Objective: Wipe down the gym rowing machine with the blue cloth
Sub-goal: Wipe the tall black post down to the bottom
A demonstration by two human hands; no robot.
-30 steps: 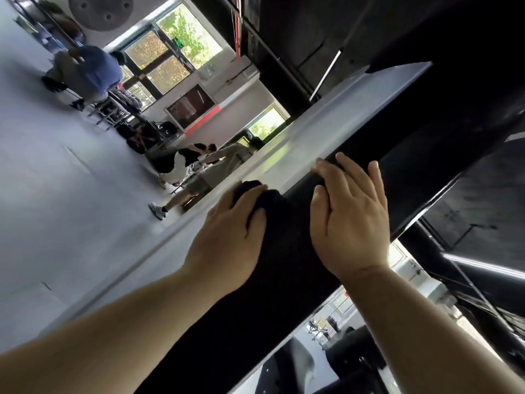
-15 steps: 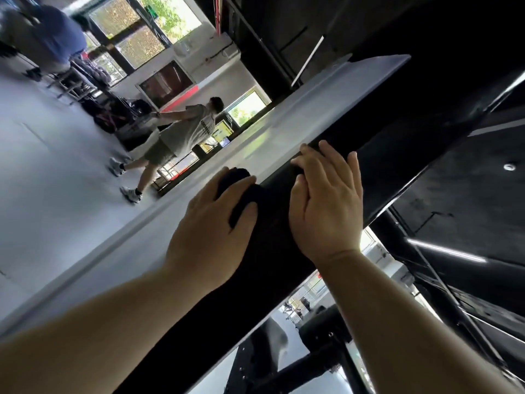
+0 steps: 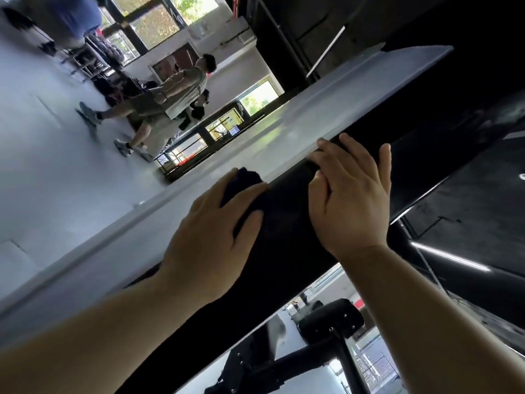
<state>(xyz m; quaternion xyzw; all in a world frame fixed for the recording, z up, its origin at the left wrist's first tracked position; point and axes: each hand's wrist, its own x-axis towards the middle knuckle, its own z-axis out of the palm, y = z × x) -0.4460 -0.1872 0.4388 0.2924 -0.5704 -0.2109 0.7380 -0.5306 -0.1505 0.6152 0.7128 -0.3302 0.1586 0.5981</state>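
Left hand (image 3: 210,237) grips the bunched blue cloth (image 3: 245,180) against the rower's black beam (image 3: 270,294). Right hand (image 3: 352,200) lies flat just beside it, fingers loosely spread. Mid-wipe I'd guess, plenty of beam left.

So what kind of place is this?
Probably a gym: the left hand holds a cloth on a black machine beam, a padded black part sits below, and a person in shorts and trainers crosses the floor.

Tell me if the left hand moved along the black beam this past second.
No: the left hand, holding the blue cloth, keeps its place on the black beam; only the camera shifted.
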